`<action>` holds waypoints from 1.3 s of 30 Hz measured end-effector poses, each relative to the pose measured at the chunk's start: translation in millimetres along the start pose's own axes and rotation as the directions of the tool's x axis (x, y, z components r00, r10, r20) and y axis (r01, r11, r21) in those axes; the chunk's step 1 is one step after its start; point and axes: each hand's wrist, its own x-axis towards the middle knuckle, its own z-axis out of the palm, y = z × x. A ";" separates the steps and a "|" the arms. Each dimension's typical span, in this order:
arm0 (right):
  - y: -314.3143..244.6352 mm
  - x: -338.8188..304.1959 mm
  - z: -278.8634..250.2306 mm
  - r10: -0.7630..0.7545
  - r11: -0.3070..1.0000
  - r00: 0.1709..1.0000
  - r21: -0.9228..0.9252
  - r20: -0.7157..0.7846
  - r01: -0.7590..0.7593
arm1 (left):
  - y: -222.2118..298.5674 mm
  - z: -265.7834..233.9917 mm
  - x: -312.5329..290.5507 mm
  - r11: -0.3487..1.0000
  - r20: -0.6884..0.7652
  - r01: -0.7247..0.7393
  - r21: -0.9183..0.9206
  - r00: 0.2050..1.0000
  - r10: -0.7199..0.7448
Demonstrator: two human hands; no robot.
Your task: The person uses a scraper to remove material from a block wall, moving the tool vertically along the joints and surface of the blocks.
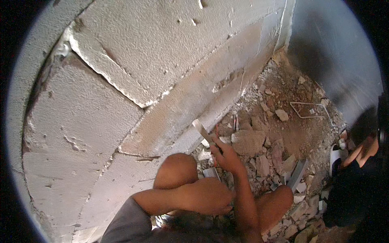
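My right hand (229, 158) is closed around a flat, light-coloured tool (201, 130), narrow like a scraper or chisel. The tool's pale end points up and left, close to the foot of the block wall (178, 121). From the lower left my left arm (174, 198) crosses in front of my bent left knee (176, 169). My left hand (222, 199) seems to be at its far end, dim and blurred, so its fingers cannot be made out. My other bare knee (279, 198) sticks out to the right of my right forearm.
Broken stones and rubble (249, 141) cover the ground along the wall. A bent white wire frame (302, 116) and a grey metal channel (298, 175) lie there. A smooth grey panel (336, 52) closes the far right. Another person in dark clothing (344, 198) is at the right edge.
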 end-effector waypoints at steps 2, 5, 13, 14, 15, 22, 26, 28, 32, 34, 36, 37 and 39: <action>-5.5 -1.5 -1.5 -0.062 0.998 0.998 -0.005 0.017 0.062 | 4.2 -1.1 -0.1 1.000 0.021 0.016 -0.004 1.000 -0.016; -18.0 -6.7 -8.6 -0.144 0.982 0.988 0.118 -0.055 0.150 | 3.7 -2.3 -3.6 0.999 -0.010 -0.044 0.011 0.999 0.044; -133.5 -18.9 -61.0 -0.479 0.865 0.745 -0.106 -0.465 0.490 | 4.9 0.1 4.3 0.986 -0.049 -0.169 0.004 0.984 0.169; -143.5 -10.5 -63.1 -0.465 0.864 0.732 -0.077 -0.497 0.497 | 3.3 0.7 3.8 0.987 -0.012 -0.159 0.005 0.987 0.159; -154.5 -0.6 -64.2 -0.452 0.861 0.719 -0.048 -0.527 0.507 | 2.2 -0.6 1.1 0.990 -0.009 -0.141 -0.005 0.990 0.141; -159.8 20.2 -53.4 -0.582 0.790 0.520 -0.282 -0.626 0.544 | 8.1 -2.1 -0.6 0.982 0.009 -0.187 0.027 0.982 0.187; -173.2 29.9 -32.2 -0.584 0.764 0.474 -0.251 -0.658 0.594 | -3.1 7.2 -2.9 0.985 -0.002 -0.171 -0.003 0.985 0.171; -177.2 32.8 -33.9 -0.565 0.769 0.466 -0.229 -0.681 0.598 | -4.1 8.7 1.8 0.991 0.031 -0.134 0.014 0.991 0.133; -181.5 29.8 -41.9 -0.557 0.799 0.517 -0.249 -0.650 0.548 | -7.1 16.9 10.1 0.988 0.018 -0.152 0.037 0.988 0.151; -182.5 26.5 -30.9 -0.552 0.790 0.510 -0.218 -0.660 0.573 | -5.7 8.1 14.5 0.989 0.108 -0.145 0.023 0.984 0.142; -183.5 28.2 -28.3 -0.573 0.762 0.491 -0.206 -0.656 0.614 | -5.6 5.6 16.7 0.990 0.137 -0.138 0.020 0.981 0.134; -183.6 32.7 -31.3 -0.579 0.757 0.483 -0.212 -0.656 0.619 | -6.6 7.5 17.1 0.991 0.122 -0.134 0.024 0.984 0.130; -182.2 43.4 -40.4 -0.593 0.747 0.471 -0.227 -0.654 0.625 | -3.8 3.2 14.0 0.995 0.062 -0.100 0.021 0.993 0.099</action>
